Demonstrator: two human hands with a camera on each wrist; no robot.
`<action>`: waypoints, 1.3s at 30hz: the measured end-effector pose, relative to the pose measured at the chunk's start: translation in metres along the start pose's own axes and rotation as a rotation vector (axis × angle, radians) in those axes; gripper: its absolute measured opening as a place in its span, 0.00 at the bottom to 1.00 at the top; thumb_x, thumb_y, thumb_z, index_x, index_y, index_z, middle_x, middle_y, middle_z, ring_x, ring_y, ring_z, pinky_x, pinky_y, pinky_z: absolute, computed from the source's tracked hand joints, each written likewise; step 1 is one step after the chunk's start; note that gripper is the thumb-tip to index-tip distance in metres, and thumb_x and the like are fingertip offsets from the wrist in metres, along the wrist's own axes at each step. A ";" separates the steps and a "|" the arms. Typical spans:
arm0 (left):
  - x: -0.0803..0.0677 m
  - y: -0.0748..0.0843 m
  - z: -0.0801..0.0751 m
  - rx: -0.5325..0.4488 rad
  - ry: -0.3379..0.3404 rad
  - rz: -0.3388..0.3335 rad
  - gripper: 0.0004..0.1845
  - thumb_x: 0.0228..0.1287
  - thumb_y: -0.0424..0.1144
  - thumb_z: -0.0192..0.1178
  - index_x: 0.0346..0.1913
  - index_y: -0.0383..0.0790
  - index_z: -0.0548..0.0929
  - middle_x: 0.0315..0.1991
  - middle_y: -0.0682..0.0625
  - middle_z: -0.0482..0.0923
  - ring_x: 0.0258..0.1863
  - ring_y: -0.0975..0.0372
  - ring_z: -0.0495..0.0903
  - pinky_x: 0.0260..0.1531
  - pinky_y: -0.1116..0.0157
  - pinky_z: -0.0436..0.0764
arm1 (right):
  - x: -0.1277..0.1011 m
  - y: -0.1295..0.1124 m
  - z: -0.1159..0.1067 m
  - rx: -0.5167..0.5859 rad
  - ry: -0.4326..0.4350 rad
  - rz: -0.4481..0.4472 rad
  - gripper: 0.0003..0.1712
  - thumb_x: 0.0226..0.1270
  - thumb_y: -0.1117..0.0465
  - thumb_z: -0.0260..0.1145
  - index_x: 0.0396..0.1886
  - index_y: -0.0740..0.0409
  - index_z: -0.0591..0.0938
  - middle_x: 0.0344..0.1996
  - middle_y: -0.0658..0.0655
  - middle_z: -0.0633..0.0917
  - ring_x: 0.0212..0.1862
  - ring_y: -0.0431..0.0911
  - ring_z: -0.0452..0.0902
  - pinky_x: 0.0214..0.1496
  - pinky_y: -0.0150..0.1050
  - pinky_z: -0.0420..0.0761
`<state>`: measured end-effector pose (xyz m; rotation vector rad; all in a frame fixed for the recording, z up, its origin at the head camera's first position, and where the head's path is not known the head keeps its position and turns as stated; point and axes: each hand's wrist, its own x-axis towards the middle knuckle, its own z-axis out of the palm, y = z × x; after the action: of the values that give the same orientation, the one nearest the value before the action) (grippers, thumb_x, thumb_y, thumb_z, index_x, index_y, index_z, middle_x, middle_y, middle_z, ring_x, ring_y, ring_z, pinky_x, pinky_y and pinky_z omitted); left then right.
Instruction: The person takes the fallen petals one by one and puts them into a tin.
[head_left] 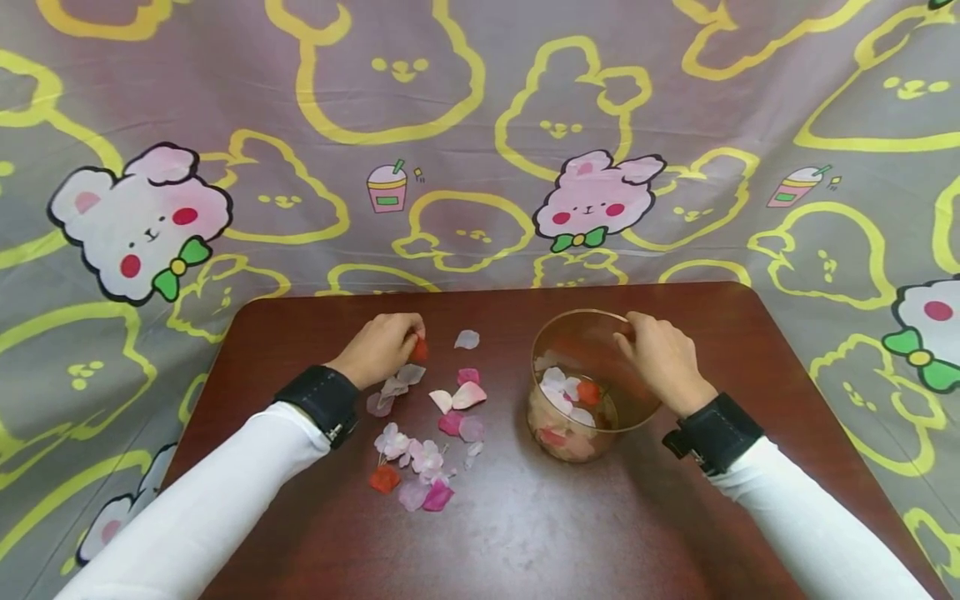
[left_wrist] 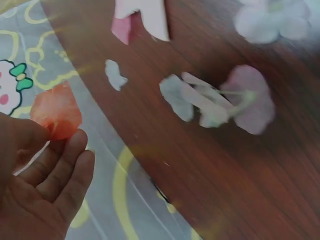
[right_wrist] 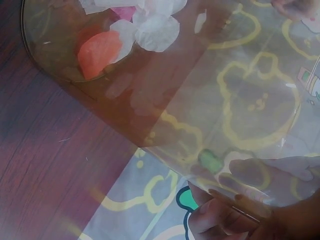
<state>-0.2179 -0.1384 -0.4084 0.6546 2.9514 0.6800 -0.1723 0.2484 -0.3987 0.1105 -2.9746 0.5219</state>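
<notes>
Between thumb and fingertips my left hand (head_left: pixel 384 346) pinches an orange-red petal (left_wrist: pixel 57 112), held up over the far left of the table beside a few pale petals (head_left: pixel 397 385). On the right, my right hand (head_left: pixel 663 354) grips the rim of a clear amber-tinted container (head_left: pixel 577 446), thumb on the inner side and fingers outside. The container tilts, its mouth facing toward me. White petals (head_left: pixel 557 385) and an orange petal (right_wrist: pixel 99 54) lie inside it.
Several loose petals and small blossoms lie left of the container: white-pink blossoms (head_left: pixel 426 457), magenta petals (head_left: pixel 438 496), an orange-red petal (head_left: pixel 385 478), a cream petal (head_left: pixel 468 395) and a whitish petal (head_left: pixel 467 339). Behind the brown table (head_left: pixel 525 533) hangs a patterned cloth (head_left: pixel 465 108).
</notes>
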 end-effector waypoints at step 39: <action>0.022 0.159 0.010 0.071 -0.143 0.440 0.13 0.70 0.43 0.64 0.53 0.43 0.84 0.50 0.49 0.85 0.50 0.58 0.81 0.53 0.60 0.81 | 0.000 0.000 -0.002 -0.007 -0.014 0.015 0.10 0.71 0.57 0.66 0.33 0.59 0.79 0.19 0.56 0.75 0.23 0.51 0.73 0.21 0.40 0.67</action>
<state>-0.1740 0.0044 -0.3485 1.3218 2.7278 0.5219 -0.1720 0.2489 -0.3972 0.0918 -2.9931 0.5144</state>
